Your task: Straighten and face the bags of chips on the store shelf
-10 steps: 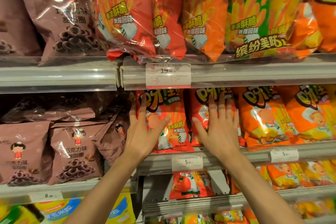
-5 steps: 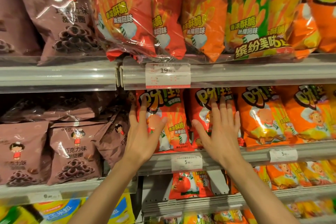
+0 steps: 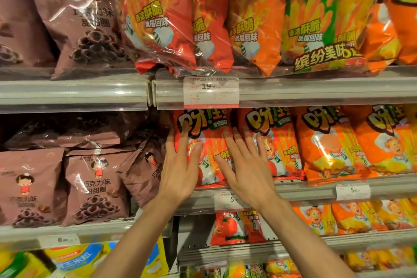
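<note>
A: Where are the hands?

B: Both sit at the centre of the frame, flat against a red chip bag (image 3: 204, 142) on the middle shelf (image 3: 316, 189). The left hand (image 3: 179, 169) lies on the bag's left edge, fingers straight and spread, thumb out across its front. The right hand (image 3: 244, 165) covers the seam between that bag and a second red bag (image 3: 274, 142) just to its right, fingers likewise straight. Neither hand grips anything; they only press.

A: How do the bags stand?

B: Upright, fronts outward, side by side. Right of them stand orange bags (image 3: 322, 142), also facing out.

A: And around that?

B: Brown ring-snack bags (image 3: 94, 187) fill the lower left, one tilted toward the left hand. A big multipack (image 3: 248, 18) overhangs the upper shelf, above a price tag (image 3: 211, 91) reading 19.90.
</note>
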Demonstrator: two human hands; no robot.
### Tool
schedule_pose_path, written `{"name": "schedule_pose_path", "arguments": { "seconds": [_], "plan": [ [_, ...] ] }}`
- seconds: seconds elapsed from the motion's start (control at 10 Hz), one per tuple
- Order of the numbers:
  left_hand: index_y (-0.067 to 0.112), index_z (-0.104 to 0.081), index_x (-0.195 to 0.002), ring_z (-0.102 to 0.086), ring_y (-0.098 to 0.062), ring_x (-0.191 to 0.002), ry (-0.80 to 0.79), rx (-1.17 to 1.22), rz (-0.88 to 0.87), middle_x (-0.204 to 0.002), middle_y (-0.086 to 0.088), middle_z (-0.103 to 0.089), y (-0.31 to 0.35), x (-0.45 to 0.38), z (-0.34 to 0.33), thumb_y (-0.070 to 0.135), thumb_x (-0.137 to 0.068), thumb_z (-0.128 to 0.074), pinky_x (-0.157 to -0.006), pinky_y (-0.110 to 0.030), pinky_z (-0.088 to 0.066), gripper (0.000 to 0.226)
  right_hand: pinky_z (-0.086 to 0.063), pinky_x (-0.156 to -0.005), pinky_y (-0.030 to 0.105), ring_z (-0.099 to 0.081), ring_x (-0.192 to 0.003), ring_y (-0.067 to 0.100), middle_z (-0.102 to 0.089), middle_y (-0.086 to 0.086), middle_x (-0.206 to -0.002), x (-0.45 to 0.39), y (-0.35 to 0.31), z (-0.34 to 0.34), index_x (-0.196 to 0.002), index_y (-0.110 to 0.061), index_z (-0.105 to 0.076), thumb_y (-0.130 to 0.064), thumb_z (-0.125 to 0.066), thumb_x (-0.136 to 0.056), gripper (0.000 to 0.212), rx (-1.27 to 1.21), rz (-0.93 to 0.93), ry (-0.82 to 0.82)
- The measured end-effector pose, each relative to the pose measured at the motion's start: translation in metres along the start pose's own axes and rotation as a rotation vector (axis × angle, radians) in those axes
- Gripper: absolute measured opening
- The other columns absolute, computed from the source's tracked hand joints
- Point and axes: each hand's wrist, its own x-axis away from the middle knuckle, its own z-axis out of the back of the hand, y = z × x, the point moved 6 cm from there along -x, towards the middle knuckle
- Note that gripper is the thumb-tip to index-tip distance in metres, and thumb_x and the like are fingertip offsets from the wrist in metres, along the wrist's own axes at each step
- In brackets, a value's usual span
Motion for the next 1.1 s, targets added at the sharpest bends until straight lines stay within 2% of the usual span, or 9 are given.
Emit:
{"name": "schedule_pose_path", "arguments": {
  "seconds": [0.1,0.2,0.3,0.4,0.5,0.8,0.9,1.0,1.1],
  "plan": [
    [0.054,-0.010,-0.155,-0.011,-0.020,-0.155,0.006,-0.019,0.007,-0.166,0.012,-0.004,0.002,0.002,0.003,0.079,-0.092,-0.022,-0.122,-0.047,-0.023,0.068,0.006,-0.125,0.036,-0.009,-0.154,0.016,-0.030,0.001,-0.162,0.002,0.001,0.009,-0.157,-0.025,-0.026,-0.061,-0.026,-0.104,0.064,-0.115,-0.002,0.002],
    [0.039,-0.025,-0.156,-0.013,-0.022,-0.155,0.033,-0.065,0.012,-0.166,0.000,-0.011,0.009,0.004,0.012,0.069,-0.096,-0.032,-0.123,-0.049,-0.023,0.068,-0.005,-0.125,0.031,-0.018,-0.151,0.015,-0.035,0.000,-0.159,0.004,0.007,0.024,-0.155,-0.022,-0.030,-0.058,-0.034,-0.103,0.063,-0.253,-0.050,0.042],
    [0.026,-0.035,-0.154,-0.021,-0.024,-0.152,0.056,-0.157,-0.038,-0.163,-0.008,-0.021,0.022,0.007,0.023,0.054,-0.100,-0.045,-0.121,-0.047,-0.027,0.061,-0.025,-0.120,0.036,-0.033,-0.144,0.018,-0.044,0.001,-0.150,0.007,0.016,0.042,-0.149,-0.019,-0.040,-0.048,-0.046,-0.102,0.056,-0.297,-0.094,0.099],
    [0.021,-0.042,-0.149,-0.030,-0.019,-0.146,0.079,-0.216,-0.072,-0.157,-0.004,-0.032,0.034,0.011,0.030,0.046,-0.101,-0.052,-0.117,-0.038,-0.030,0.055,-0.036,-0.113,0.035,-0.043,-0.135,0.016,-0.049,-0.001,-0.144,0.009,0.031,0.052,-0.143,-0.019,-0.048,-0.045,-0.050,-0.100,0.050,-0.336,-0.169,0.090],
    [0.024,-0.046,-0.145,-0.037,-0.010,-0.138,0.097,-0.228,-0.064,-0.148,0.006,-0.041,0.044,0.018,0.036,0.047,-0.100,-0.053,-0.111,-0.031,-0.033,0.051,-0.041,-0.098,0.029,-0.049,-0.124,0.014,-0.055,-0.003,-0.133,0.011,0.041,0.058,-0.135,-0.019,-0.053,-0.044,-0.051,-0.099,0.045,-0.368,-0.210,0.069],
    [0.030,-0.052,-0.138,-0.054,-0.002,-0.117,0.042,-0.211,-0.071,-0.128,0.017,-0.058,0.060,0.046,0.055,0.053,-0.097,-0.053,-0.099,-0.029,-0.046,0.047,-0.050,-0.090,0.033,-0.061,-0.113,0.017,-0.065,-0.004,-0.122,0.032,0.050,0.086,-0.132,-0.017,-0.059,-0.038,-0.060,-0.097,0.041,-0.361,-0.284,0.085],
    [0.030,-0.058,-0.132,-0.059,0.003,-0.109,0.021,-0.147,-0.096,-0.120,0.021,-0.064,0.056,0.055,0.060,0.046,-0.097,-0.059,-0.094,-0.026,-0.049,0.038,-0.050,-0.082,0.030,-0.063,-0.107,0.015,-0.065,-0.008,-0.115,0.048,0.051,0.095,-0.129,-0.019,-0.061,-0.039,-0.061,-0.095,0.040,-0.333,-0.334,0.080],
    [0.048,-0.058,-0.119,-0.060,0.012,-0.100,0.026,-0.102,-0.046,-0.105,0.034,-0.065,0.038,0.078,0.066,0.041,-0.092,-0.068,-0.084,-0.007,-0.045,0.029,-0.049,-0.073,0.030,-0.066,-0.090,0.015,-0.062,-0.015,-0.096,0.070,0.049,0.102,-0.118,-0.020,-0.067,-0.036,-0.067,-0.091,0.032,-0.313,-0.387,0.112],
    [0.049,-0.071,-0.087,-0.062,0.018,-0.077,0.083,0.089,0.149,-0.090,0.035,-0.069,0.010,0.094,0.066,0.026,-0.088,-0.078,-0.090,-0.022,-0.051,0.024,-0.056,-0.081,0.045,-0.067,-0.088,0.023,-0.071,-0.004,-0.097,0.096,0.052,0.100,-0.114,-0.015,-0.071,-0.021,-0.077,-0.084,0.031,-0.462,-0.506,0.152]
  ]
}}
